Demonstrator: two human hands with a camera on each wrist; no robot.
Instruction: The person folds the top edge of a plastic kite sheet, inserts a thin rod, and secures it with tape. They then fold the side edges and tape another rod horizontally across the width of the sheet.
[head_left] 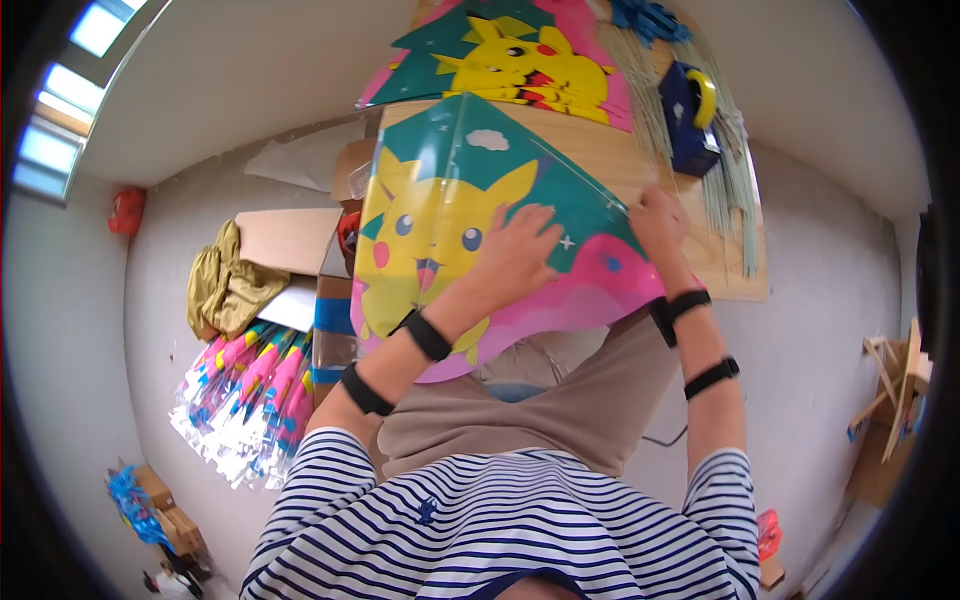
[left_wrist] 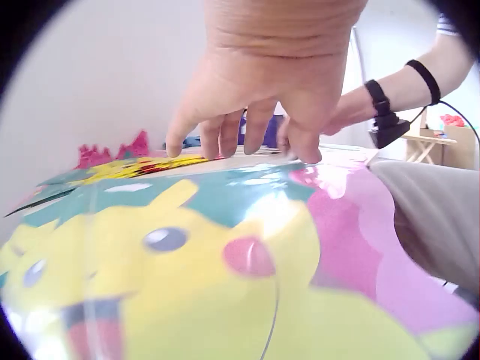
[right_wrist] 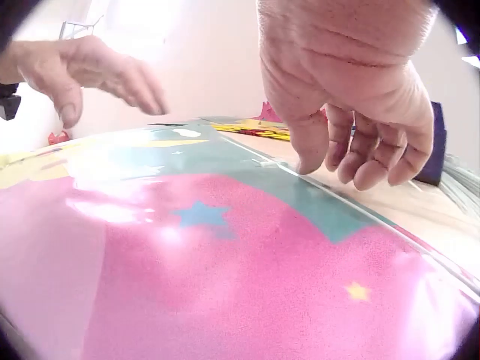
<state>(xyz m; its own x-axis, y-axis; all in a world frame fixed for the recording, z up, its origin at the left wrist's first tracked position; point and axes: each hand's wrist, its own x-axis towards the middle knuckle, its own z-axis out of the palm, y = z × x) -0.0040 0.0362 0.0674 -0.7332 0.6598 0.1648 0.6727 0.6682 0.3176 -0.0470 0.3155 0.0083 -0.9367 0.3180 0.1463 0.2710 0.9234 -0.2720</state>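
Note:
A kite (head_left: pixel 430 215) of thin glossy sheet, printed with a yellow cartoon figure on teal and pink, lies over the table's near part and the person's lap. A thin rod (right_wrist: pixel 345 199) runs along its slanting edge. Over the printed face the left hand (head_left: pixel 520 245) spreads its fingers, palm down; in the left wrist view its fingertips are close over the sheet. At the slanting edge the right hand (head_left: pixel 660 225) has curled fingers, its thumb (right_wrist: pixel 309 154) at the rodded seam and its fingertips just beyond, pinching the edge there.
Another printed kite (head_left: pixel 540 65) lies at the table's far end. To the right are pale thin rods (head_left: pixel 735 190) and a dark blue box (head_left: pixel 690 135) with a yellow tape roll (head_left: pixel 704 98). Colourful wrapped bundles (head_left: pixel 255 390) and a gold cloth (head_left: pixel 230 290) are at the left.

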